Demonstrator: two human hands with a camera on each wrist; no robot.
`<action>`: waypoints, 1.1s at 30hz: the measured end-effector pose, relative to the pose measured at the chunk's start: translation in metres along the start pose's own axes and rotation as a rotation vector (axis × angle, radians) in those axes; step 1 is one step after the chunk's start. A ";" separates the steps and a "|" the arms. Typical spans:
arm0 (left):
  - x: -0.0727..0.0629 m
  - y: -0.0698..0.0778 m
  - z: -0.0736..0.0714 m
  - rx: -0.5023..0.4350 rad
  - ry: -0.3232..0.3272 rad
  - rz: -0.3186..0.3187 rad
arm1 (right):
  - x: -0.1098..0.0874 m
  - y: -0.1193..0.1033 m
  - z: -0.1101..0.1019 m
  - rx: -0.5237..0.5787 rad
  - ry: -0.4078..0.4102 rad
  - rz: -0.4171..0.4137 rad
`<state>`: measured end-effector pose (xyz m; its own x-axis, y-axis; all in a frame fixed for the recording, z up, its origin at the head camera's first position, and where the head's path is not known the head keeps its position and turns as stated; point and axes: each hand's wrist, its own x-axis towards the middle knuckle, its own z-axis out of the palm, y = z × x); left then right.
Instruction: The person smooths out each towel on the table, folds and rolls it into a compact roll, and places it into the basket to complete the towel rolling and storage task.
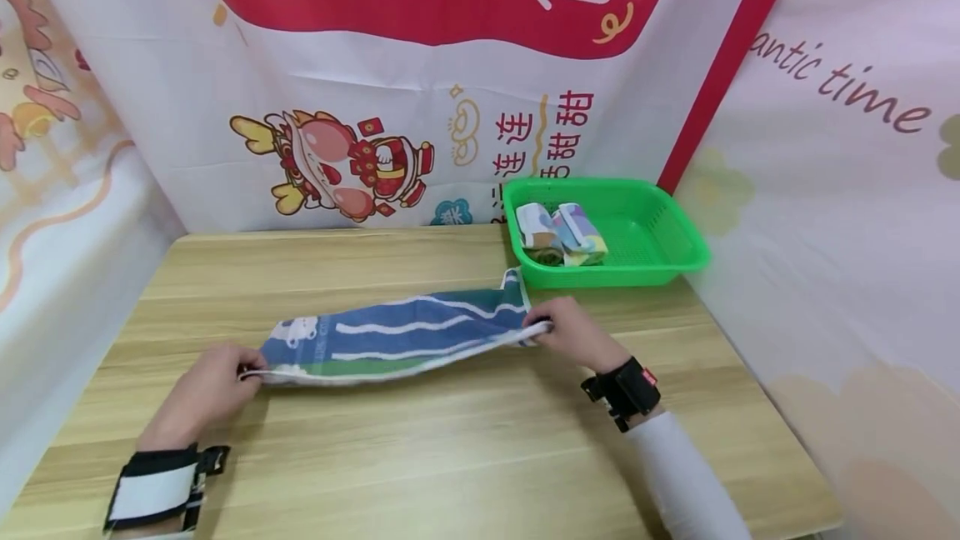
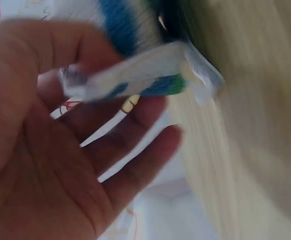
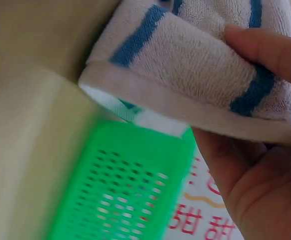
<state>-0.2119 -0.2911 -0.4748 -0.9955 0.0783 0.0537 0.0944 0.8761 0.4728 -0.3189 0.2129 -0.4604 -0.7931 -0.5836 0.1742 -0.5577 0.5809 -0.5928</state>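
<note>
A blue and green towel (image 1: pixel 420 325) with white wavy stripes and a small bear picture is stretched sideways over the table. My left hand (image 1: pixel 217 377) pinches its near left corner; in the left wrist view the towel edge (image 2: pixel 135 75) passes between thumb and forefinger, the other fingers spread. My right hand (image 1: pixel 573 332) pinches the near right corner. The right wrist view shows the pale underside with blue stripes (image 3: pixel 185 65) between thumb and fingers. The near edge sags between both hands, while the far right corner stands up in a fold by the basket.
A green plastic basket (image 1: pixel 637 273) with perforated sides stands at the table's back right. Two rolled towels (image 1: pixel 577 232) lie in its left part. The wooden table (image 1: pixel 390 465) meets a printed cloth backdrop (image 1: pixel 187 123) behind and at both sides.
</note>
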 end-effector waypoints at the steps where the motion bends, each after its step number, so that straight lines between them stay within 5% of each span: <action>1: -0.002 0.000 0.001 -0.001 -0.033 -0.001 | -0.005 0.003 0.005 -0.007 -0.020 0.000; 4: -0.006 0.001 0.005 -0.024 -0.011 0.011 | -0.016 0.011 0.022 -0.024 -0.068 0.000; 9: 0.002 0.000 0.006 -0.050 0.134 0.047 | -0.020 0.012 0.032 -0.015 -0.073 0.062; 16: 0.036 0.004 -0.024 -0.059 0.417 0.101 | 0.011 0.011 0.000 -0.027 0.179 -0.016; 20: 0.042 0.028 -0.044 -0.090 0.609 0.144 | 0.022 0.004 -0.020 -0.055 0.307 -0.042; 25: 0.036 0.058 -0.062 -0.147 0.839 0.289 | 0.018 -0.010 -0.043 -0.039 0.497 -0.093; 29: 0.016 0.067 -0.066 -0.147 0.822 0.368 | 0.003 -0.019 -0.053 -0.032 0.547 -0.110; 33: -0.011 0.058 -0.055 -0.111 0.673 0.339 | -0.021 -0.017 -0.045 -0.039 0.468 -0.108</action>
<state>-0.1947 -0.2673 -0.3991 -0.6943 -0.0038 0.7197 0.4295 0.8002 0.4186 -0.3039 0.2410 -0.4189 -0.7498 -0.3293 0.5739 -0.6450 0.5572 -0.5230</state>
